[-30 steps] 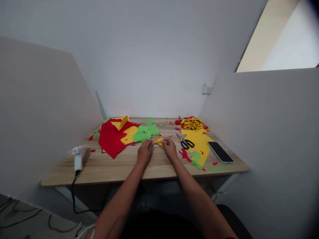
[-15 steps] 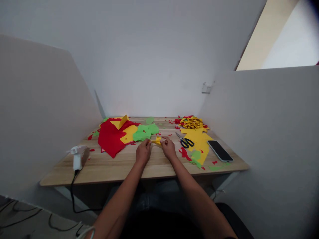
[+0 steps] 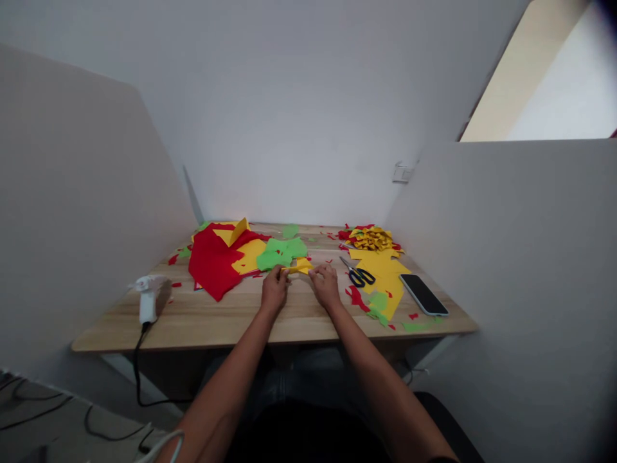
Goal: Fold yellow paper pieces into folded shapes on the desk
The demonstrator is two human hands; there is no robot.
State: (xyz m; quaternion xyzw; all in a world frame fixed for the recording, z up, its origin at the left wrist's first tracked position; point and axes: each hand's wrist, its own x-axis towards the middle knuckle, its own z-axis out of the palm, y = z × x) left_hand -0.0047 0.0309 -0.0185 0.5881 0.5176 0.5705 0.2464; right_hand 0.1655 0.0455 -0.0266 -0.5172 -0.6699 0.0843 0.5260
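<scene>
From here, the left hand (image 3: 274, 289) pinches a yellow piece (image 3: 302, 265) — the right hand (image 3: 326, 286), fingers bent, meets its other end, grip unclear — near green scraps (image 3: 280, 253), scissors (image 3: 358, 278) lying to the right.

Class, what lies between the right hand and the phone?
From right hand to phone: scissors, a yellow sheet, red scraps and green scraps, in the head view.

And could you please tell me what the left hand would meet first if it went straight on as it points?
Past the yellow piece it holds, the left hand would probably meet the green pieces just ahead, though its height above the table is hard to judge.
</scene>
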